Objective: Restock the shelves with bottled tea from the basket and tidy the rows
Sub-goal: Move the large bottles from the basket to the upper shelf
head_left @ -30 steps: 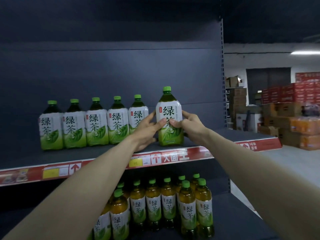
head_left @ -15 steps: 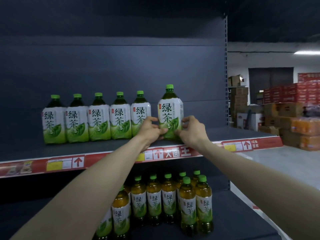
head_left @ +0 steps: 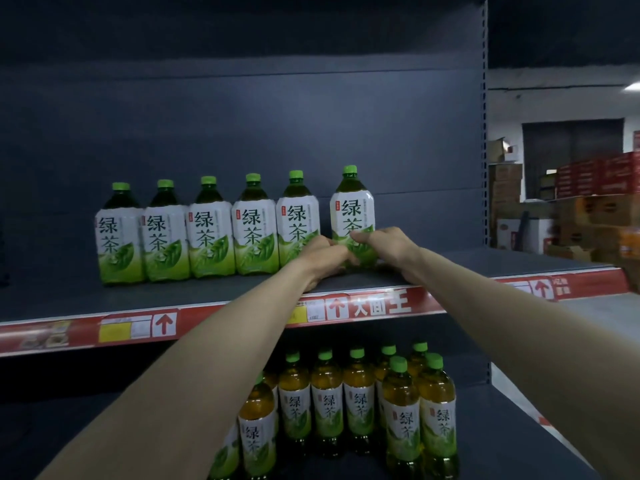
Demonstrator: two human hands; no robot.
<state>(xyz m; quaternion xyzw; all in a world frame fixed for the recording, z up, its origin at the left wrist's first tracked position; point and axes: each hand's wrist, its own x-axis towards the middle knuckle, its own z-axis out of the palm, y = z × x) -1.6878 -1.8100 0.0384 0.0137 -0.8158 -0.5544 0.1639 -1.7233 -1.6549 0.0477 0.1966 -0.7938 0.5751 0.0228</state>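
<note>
While the left hand (head_left: 323, 258) and right hand (head_left: 391, 249) grip its base, the tea bottle (head_left: 352, 211) stands upright on the upper shelf (head_left: 207, 292).
Fingers (head_left: 362, 236) curl round its lower label, just behind the red front edge (head_left: 194, 320); a narrow gap parts it from the five-bottle row (head_left: 211, 233) on its left, and bare shelf lies to its right.

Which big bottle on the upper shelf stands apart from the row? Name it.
The rightmost bottle, gripped by the left hand and right hand; a gap separates it from the other five.

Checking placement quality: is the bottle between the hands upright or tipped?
Upright: the bottle stands parallel to the row beside it; the left hand and right hand grip its lower part.
</note>
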